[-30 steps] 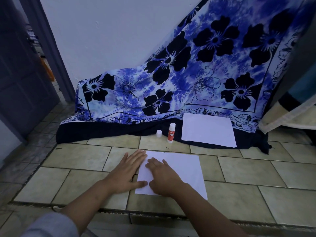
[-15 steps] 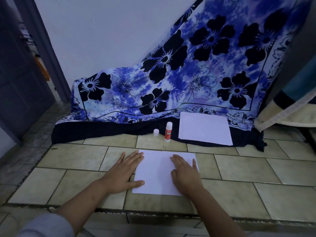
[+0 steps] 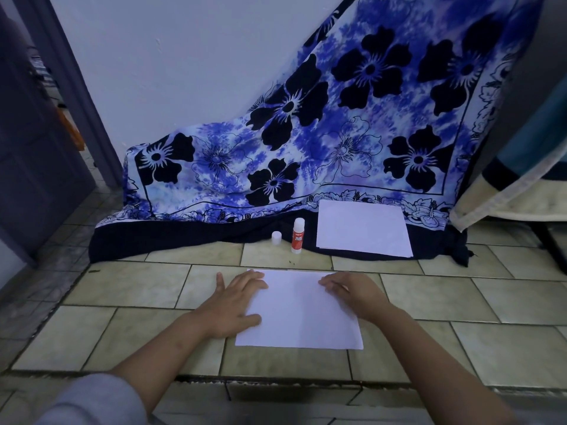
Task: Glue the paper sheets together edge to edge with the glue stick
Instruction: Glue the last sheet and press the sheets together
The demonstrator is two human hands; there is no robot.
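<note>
- Head view: left hand (image 3: 233,305) and right hand (image 3: 352,294), fingers spread flat, gripping nothing, press paper sheet (image 3: 302,314) edges on tiled floor (image 3: 122,283).
- Glue stick (image 3: 298,235) upright, cap (image 3: 276,237) beside.

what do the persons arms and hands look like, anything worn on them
Both forearms are bare from the elbows down. The left hand and the right hand wear no gloves, and no rings, watch or bracelets show at either wrist. The only clothing in view is a loose light grey sleeve at the upper left arm, plain with no visible print. No sleeve shows on the right arm.
</note>
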